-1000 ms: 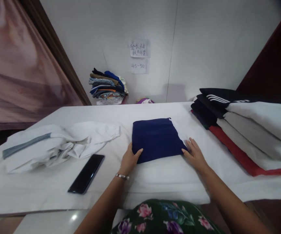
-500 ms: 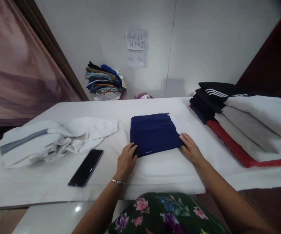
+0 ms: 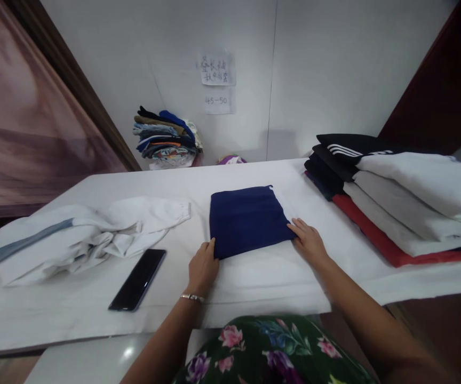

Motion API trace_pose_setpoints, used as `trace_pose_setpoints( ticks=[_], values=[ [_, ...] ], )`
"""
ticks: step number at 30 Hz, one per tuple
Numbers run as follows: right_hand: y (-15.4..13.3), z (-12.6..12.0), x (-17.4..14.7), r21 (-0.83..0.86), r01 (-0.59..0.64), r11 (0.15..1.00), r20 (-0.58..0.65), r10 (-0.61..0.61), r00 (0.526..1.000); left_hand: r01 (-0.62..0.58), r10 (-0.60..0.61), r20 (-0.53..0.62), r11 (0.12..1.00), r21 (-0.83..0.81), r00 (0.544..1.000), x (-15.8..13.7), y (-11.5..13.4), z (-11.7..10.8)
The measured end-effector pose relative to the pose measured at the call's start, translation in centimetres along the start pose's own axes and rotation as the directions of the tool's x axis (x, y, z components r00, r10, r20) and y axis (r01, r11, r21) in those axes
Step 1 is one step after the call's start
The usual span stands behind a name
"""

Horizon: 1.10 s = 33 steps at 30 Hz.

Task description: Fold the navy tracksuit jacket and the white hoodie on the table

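Note:
A navy blue folded garment (image 3: 248, 220) lies flat on the white-covered table in front of me. My left hand (image 3: 204, 266), with a bracelet at its wrist, is closed on the garment's near left corner. At the near right corner my right hand (image 3: 309, 242) has its fingers and thumb closed about the edge. Whatever kind of garment it is cannot be made out from its folded shape.
A crumpled white garment with a grey stripe (image 3: 90, 237) and a black phone (image 3: 138, 280) lie on the left. Folded clothes (image 3: 398, 202) are stacked on the right. Another clothes pile (image 3: 166, 140) stands beyond the table's far edge, below paper signs (image 3: 217, 69) on the wall.
The left hand's fingers have drawn in from the garment's top to its corner edge, and the near edge looks straighter. The whole view has shifted slightly.

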State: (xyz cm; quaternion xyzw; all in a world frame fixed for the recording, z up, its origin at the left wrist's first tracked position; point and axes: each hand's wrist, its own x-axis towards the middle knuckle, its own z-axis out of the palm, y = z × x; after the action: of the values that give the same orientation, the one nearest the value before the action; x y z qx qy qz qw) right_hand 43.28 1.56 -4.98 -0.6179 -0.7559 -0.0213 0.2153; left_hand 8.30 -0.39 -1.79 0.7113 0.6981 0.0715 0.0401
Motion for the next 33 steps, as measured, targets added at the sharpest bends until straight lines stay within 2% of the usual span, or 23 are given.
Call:
trace_pose_setpoints(
  ticks=[4, 8, 13, 15, 18, 22, 24, 28, 33],
  values=[
    [0.3, 0.5, -0.3, 0.082, 0.009, 0.997, -0.006, -0.009, 1.0, 0.007, -0.005, 0.06, 0.999, -0.038, 0.998, 0.0, -0.2, -0.5],
    [0.9, 1.4, -0.5, 0.21, -0.019, 0.978, 0.01, 0.017, 1.0, -0.003, 0.036, 0.152, 0.976, -0.218, 0.988, 0.1, -1.2, -2.1],
    [1.5, 1.0, 0.3, 0.407, -0.083, 0.909, 0.038, 0.074, 0.996, 0.071, 0.133, 0.39, 0.881, -0.467, 0.911, 2.3, -3.5, -5.0],
    [1.4, 0.5, 1.5, 0.467, -0.112, 0.877, 0.04, 0.106, 0.994, 0.07, 0.114, 0.341, 0.873, -0.483, 0.933, 4.4, -4.2, -5.6],
    [1.2, -0.1, 4.6, 0.511, -0.184, 0.839, 0.037, 0.193, 0.981, 0.012, 0.055, 0.133, 0.891, -0.454, 0.99, 8.5, -4.5, -5.3],
    [1.7, 0.1, 11.0, 0.476, -0.311, 0.823, 0.114, 0.293, 0.949, -0.039, 0.026, -0.035, 0.89, -0.454, 0.999, 14.6, -4.0, -3.6],
    [2.2, 0.6, 14.5, 0.441, -0.375, 0.815, 0.165, 0.337, 0.927, -0.04, 0.013, -0.061, 0.886, -0.463, 0.998, 17.4, -3.6, -2.8],
    [2.9, 2.0, 20.2, 0.413, -0.413, 0.812, 0.21, 0.356, 0.91, -0.03, 0.01, -0.045, 0.881, -0.472, 0.999, 21.8, -2.9, -1.6],
    [2.7, 3.8, 24.0, 0.386, -0.43, 0.816, 0.296, 0.332, 0.896, -0.02, 0.024, 0.002, 0.876, -0.482, 1.0, 25.4, -2.4, -0.5]
  ],
)
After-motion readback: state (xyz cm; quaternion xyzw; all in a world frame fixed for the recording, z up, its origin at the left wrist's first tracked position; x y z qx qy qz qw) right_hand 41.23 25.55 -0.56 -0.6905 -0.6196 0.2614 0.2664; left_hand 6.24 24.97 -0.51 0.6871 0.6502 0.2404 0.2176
